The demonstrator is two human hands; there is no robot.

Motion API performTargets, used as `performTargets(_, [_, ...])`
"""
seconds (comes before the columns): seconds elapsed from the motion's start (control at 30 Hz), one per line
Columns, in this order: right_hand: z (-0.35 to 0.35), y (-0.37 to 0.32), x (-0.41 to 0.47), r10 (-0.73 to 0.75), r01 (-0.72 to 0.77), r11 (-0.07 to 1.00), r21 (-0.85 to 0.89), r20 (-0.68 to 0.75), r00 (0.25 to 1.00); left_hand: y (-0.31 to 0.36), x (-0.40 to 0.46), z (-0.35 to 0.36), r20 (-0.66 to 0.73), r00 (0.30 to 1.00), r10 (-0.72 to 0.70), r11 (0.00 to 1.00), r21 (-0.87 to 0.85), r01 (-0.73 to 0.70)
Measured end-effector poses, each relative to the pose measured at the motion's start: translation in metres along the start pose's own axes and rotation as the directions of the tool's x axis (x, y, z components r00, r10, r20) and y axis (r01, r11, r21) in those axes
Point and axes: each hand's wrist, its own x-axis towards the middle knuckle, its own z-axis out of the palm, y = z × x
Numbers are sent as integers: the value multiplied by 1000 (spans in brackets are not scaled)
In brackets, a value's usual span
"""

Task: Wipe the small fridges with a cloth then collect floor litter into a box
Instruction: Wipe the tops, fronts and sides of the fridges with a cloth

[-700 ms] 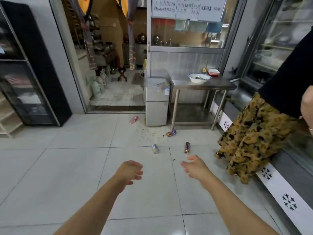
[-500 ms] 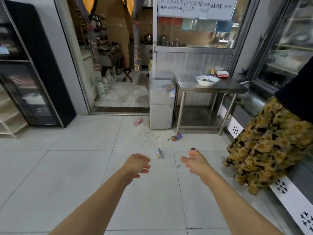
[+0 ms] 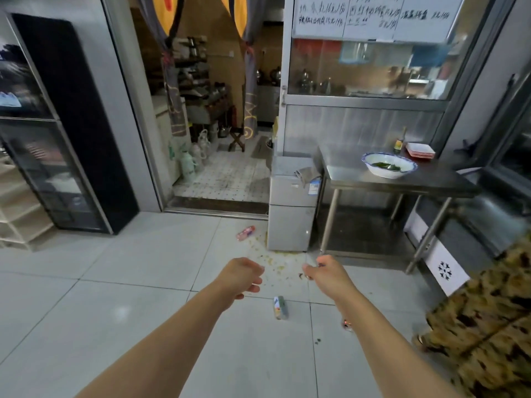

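Observation:
A small silver fridge (image 3: 290,214) stands beside the doorway, with a grey cloth (image 3: 307,174) lying on its top right corner. Litter lies on the tiled floor in front of it: a pink wrapper (image 3: 245,232), scattered yellow crumbs (image 3: 273,261), a small white-and-green can (image 3: 280,307), and another can (image 3: 346,324) partly hidden by my right forearm. My left hand (image 3: 242,275) hangs loosely curled above the floor, holding nothing. My right hand (image 3: 326,274) is stretched forward with fingers relaxed and holds nothing.
A steel table (image 3: 402,179) with a bowl of greens (image 3: 389,165) stands right of the fridge. Another person in a patterned skirt (image 3: 482,320) stands at the right. A black glass-door cabinet (image 3: 54,145) is at the left, and an open doorway (image 3: 218,156) lies ahead.
I have moved closer to the fridge and the litter; both hands stay stretched out in front with nothing in them. The cans now lie under and between my forearms.

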Motion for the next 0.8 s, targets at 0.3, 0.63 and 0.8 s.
performTargets(0.3, [36, -72, 173, -9, 8, 999, -35, -46, 999, 63, 185, -50, 48, 999, 16, 1000, 16, -17])
performTargets(0.63, [60, -154, 360, 52, -53, 999, 0, -133, 990, 158, 385, -109, 104, 994, 36, 998, 47, -41])
performTargets(0.8, [62, -170, 462, 95, -95, 995, 0, -108, 990, 191, 479, -110, 140, 990, 30, 997, 60, -38])
